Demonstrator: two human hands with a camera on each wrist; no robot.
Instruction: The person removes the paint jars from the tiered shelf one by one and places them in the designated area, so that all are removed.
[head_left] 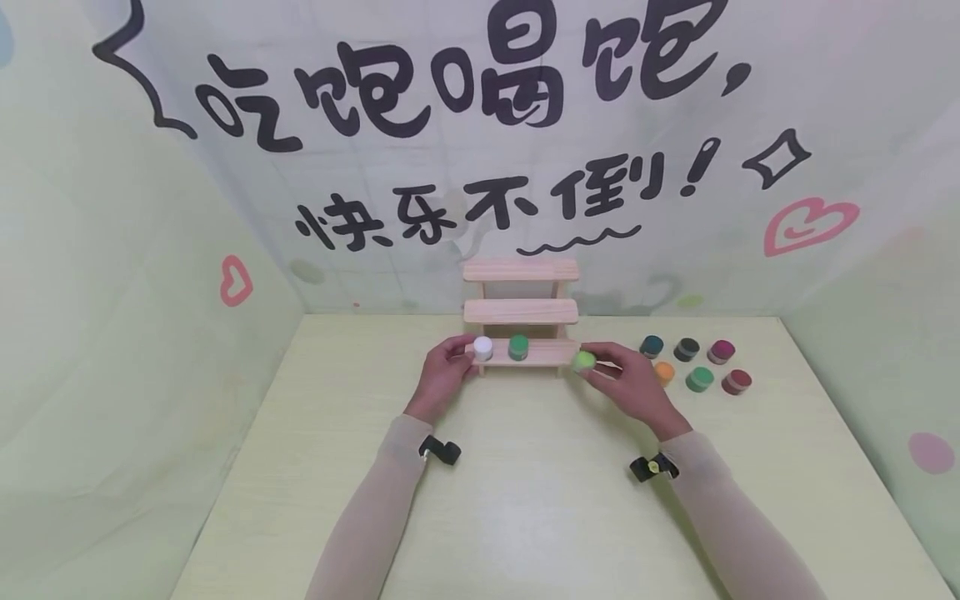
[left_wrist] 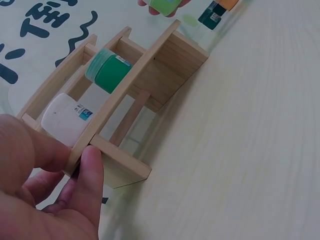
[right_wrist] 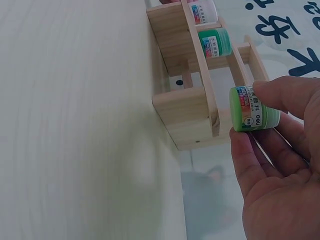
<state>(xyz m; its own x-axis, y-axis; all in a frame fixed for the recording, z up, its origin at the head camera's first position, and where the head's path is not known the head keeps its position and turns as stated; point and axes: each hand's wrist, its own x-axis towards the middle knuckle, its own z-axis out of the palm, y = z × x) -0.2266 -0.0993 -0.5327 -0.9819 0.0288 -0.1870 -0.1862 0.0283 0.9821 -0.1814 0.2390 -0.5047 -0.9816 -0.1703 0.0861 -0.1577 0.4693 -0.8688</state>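
A small three-step wooden shelf (head_left: 521, 312) stands against the back wall. On its lowest step sit a white paint jar (head_left: 483, 347) and a green paint jar (head_left: 518, 347). My left hand (head_left: 442, 375) pinches the left end of that step between thumb and fingers, beside the white jar, as the left wrist view shows. At the step's right end, my right hand (head_left: 626, 383) holds a light green paint jar (right_wrist: 254, 107) by its sides. In the right wrist view this jar is close to the shelf's end; whether it touches the wood I cannot tell.
Right of the shelf, several paint jars stand in two rows on the table (head_left: 517, 517), among them an orange jar (head_left: 664, 372), a dark red jar (head_left: 737, 381) and a black jar (head_left: 686, 348). A printed cloth (head_left: 420, 275) hangs behind the table.
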